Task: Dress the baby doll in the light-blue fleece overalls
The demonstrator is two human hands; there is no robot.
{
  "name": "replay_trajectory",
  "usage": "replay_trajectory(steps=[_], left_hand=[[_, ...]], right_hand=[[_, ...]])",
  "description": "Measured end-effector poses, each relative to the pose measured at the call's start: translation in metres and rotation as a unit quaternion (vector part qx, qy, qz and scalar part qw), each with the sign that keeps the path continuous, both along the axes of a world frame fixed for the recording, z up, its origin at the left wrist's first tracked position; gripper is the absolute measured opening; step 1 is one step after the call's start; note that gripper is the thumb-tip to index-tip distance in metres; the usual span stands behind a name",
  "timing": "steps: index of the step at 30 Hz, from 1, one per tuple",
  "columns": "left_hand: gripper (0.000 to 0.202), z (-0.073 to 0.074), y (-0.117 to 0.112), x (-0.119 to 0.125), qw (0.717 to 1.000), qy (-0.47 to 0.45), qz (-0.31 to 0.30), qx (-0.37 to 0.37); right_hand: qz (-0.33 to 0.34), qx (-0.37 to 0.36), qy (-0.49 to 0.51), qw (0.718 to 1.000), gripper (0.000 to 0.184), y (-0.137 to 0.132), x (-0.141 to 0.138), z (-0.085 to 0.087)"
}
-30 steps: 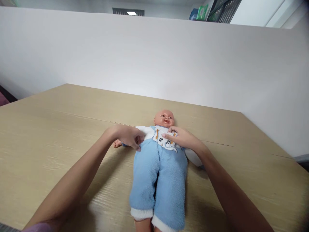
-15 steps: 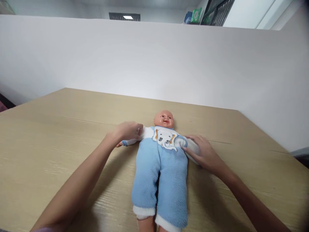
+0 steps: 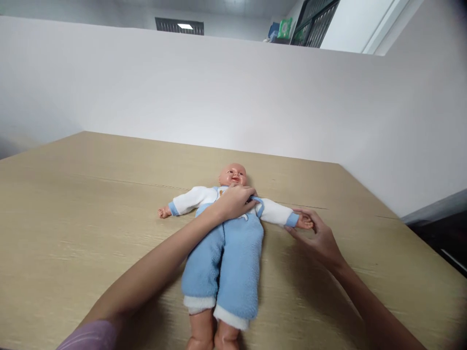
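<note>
A baby doll (image 3: 232,172) lies on its back, head away from me and arms spread. It wears a fluffy blue and white outfit (image 3: 239,262) with white sleeves and blue cuffs. My left hand (image 3: 237,201) lies across the chest, fingers curled on the cloth at the shoulder on the right side; it covers most of the elephant picture. Around the cuff of the right-side sleeve (image 3: 277,212), my right hand (image 3: 321,238) has its thumb below and its fingers above and behind. The doll's small hand sticks out of that cuff. Bare doll legs (image 3: 201,330) show below the trouser hems.
The doll lies on a wide wooden table (image 3: 91,233) with thin seams. A white partition (image 3: 182,87) stands behind the far edge. Beyond it are a green package (image 3: 284,28) and a barred window (image 3: 315,22). Something dark (image 3: 441,233) is beside the right edge.
My left hand has moved right, from the left-side sleeve to the chest. My right hand has slid outward from the upper arm to the cuff, and the sleeve now lies stretched out. The view has shifted slightly.
</note>
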State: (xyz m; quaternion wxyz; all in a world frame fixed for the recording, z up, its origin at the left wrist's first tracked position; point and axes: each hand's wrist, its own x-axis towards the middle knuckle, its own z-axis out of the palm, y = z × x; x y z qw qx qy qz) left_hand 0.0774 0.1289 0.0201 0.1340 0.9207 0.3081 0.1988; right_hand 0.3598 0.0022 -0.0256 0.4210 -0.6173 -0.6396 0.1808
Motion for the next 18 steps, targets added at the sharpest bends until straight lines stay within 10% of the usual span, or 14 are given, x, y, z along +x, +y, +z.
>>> replay_trajectory(steps=[6, 14, 18], left_hand=[[0.018, -0.001, -0.012, -0.013, 0.986, -0.15, -0.072, -0.022], [0.023, -0.007, -0.021, -0.019, 0.982, -0.157, -0.051, 0.096], [0.018, -0.006, -0.018, -0.02, 0.968, -0.249, -0.018, 0.025]], right_hand=[[0.069, 0.019, 0.25, 0.966, 0.062, 0.056, -0.035, 0.015], [0.168, 0.141, -0.033, 0.975, 0.029, 0.076, -0.075, 0.005], [0.193, 0.155, -0.048, 0.968, 0.042, 0.059, -0.079, -0.003]])
